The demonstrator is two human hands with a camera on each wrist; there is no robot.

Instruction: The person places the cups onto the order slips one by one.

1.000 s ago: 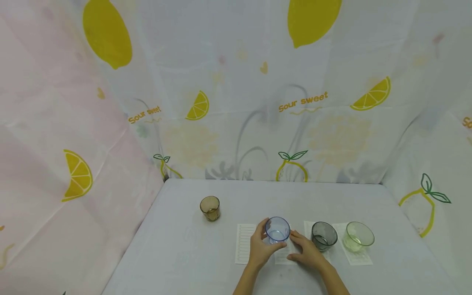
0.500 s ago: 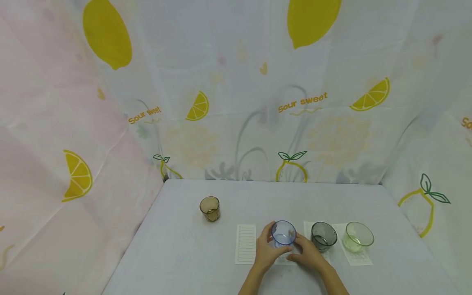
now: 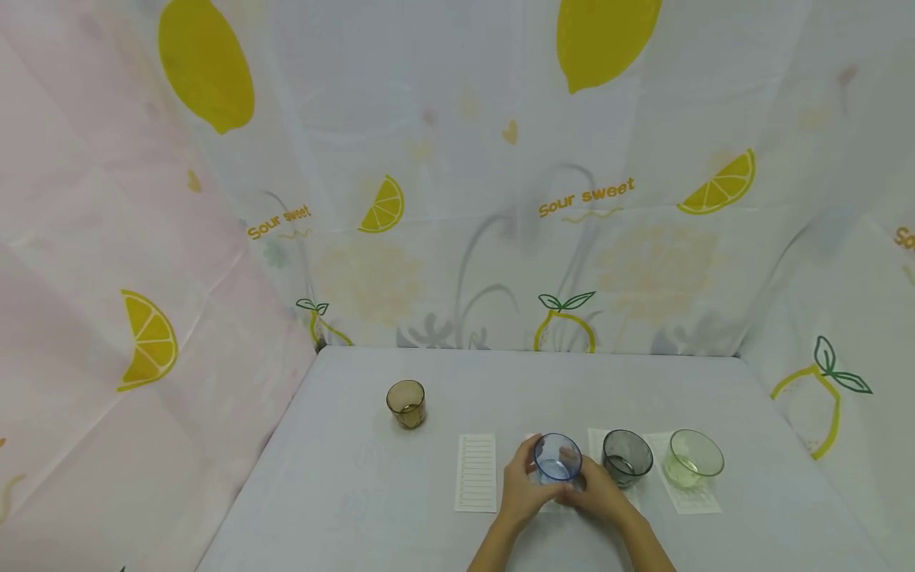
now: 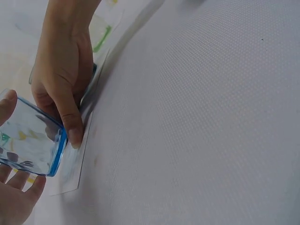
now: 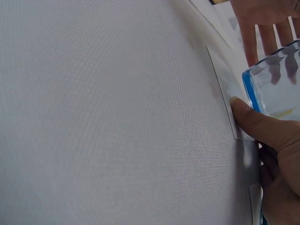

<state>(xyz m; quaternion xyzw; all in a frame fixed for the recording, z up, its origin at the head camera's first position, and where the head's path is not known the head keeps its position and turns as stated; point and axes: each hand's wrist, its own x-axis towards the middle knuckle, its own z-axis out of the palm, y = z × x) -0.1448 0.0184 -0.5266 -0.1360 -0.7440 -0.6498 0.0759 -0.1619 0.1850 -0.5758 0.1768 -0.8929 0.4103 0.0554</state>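
My left hand (image 3: 524,491) grips a clear blue glass cup (image 3: 557,461), thumb on its near side and fingers around the far left. The cup is upright over a white card (image 4: 70,180) that it mostly covers in the head view. Close on the cup's right, my right hand (image 3: 602,494) has its thumb (image 5: 255,123) laid on the card's edge. Its other fingers are partly hidden behind the cup and hand. A smoky grey glass cup (image 3: 627,465) stands just beyond the right hand, on another paper card (image 3: 596,437).
Farther right, a pale green glass cup (image 3: 692,461) stands on its own card (image 3: 696,502). A lined white card (image 3: 476,474) lies flat to the left of my hands. At the back left stands an amber glass cup (image 3: 406,405). Lemon-printed cloth (image 3: 457,238) surrounds the white table (image 3: 343,477).
My left hand has carried the blue cup rightward and slightly nearer, over the card and up to the right hand. The right hand has stayed nearly in place.
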